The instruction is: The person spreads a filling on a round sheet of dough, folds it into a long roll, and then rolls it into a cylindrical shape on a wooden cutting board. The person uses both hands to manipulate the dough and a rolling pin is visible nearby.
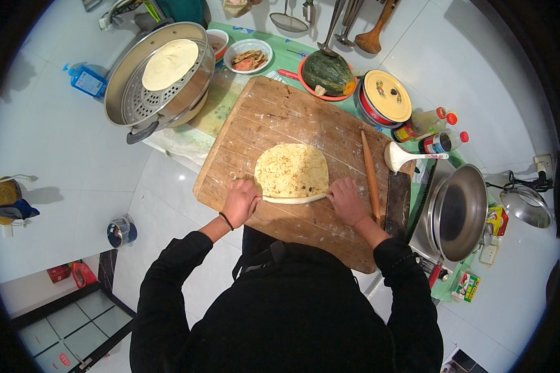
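Note:
A flat sheet of dough with a brownish, oily-looking coating lies on the wooden board. Its near edge is folded over into a pale, narrow roll. My left hand pinches the left end of that edge between thumb and fingers, and a dark band circles the wrist. At the right end, my right hand pinches the same edge. A thin wooden rolling pin lies just right of my right hand. A round of plain dough rests in a metal steamer at the upper left.
Behind the board stand a bowl of sliced food, a dark green squash in a red basin and a yellow-lidded pot. A white ladle rests at the board's right corner. Farther right are bottles and a frying pan.

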### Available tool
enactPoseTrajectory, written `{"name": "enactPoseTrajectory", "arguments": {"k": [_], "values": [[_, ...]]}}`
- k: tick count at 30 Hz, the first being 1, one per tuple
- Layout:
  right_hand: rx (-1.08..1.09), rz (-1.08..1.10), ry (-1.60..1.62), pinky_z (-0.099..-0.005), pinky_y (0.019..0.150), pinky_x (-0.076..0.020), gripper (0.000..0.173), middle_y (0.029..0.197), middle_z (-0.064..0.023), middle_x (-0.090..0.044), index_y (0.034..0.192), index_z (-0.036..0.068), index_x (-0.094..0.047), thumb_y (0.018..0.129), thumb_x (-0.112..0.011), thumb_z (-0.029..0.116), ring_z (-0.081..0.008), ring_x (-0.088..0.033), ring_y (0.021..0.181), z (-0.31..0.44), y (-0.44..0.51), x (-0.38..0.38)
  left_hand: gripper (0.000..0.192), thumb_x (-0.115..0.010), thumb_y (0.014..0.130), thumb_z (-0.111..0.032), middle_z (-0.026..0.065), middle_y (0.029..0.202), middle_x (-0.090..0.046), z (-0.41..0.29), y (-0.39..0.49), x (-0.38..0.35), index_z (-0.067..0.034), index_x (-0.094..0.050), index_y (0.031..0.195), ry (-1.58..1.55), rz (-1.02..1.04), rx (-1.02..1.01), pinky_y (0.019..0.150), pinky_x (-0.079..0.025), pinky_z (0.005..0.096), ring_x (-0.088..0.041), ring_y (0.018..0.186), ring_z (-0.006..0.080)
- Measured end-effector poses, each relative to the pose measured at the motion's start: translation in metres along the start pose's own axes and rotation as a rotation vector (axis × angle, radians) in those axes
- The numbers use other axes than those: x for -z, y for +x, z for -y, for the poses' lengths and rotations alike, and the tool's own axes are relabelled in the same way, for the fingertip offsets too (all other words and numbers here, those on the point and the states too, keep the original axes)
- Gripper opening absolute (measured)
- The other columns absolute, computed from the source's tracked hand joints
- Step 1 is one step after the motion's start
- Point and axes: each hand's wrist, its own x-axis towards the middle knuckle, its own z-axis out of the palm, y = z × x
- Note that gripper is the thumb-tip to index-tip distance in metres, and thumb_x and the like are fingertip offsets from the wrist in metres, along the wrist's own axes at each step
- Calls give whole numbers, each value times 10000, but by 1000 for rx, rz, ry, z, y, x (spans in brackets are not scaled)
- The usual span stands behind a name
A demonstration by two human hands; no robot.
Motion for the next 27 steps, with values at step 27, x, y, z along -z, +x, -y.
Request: {"name": "enactPoseTrajectory", "arguments": {"k": [27], "values": [[-323, -64, 31, -427, 801, -398, 142, 898, -127, -515, 873, 50, -547, 826, -666, 111, -325, -490, 903, 10, 10, -13, 158, -712, 786, -127, 110, 811, -540, -1, 10, -9, -59, -569, 780, -89, -145, 191, 767, -378, 450, -537, 841, 339]]}}
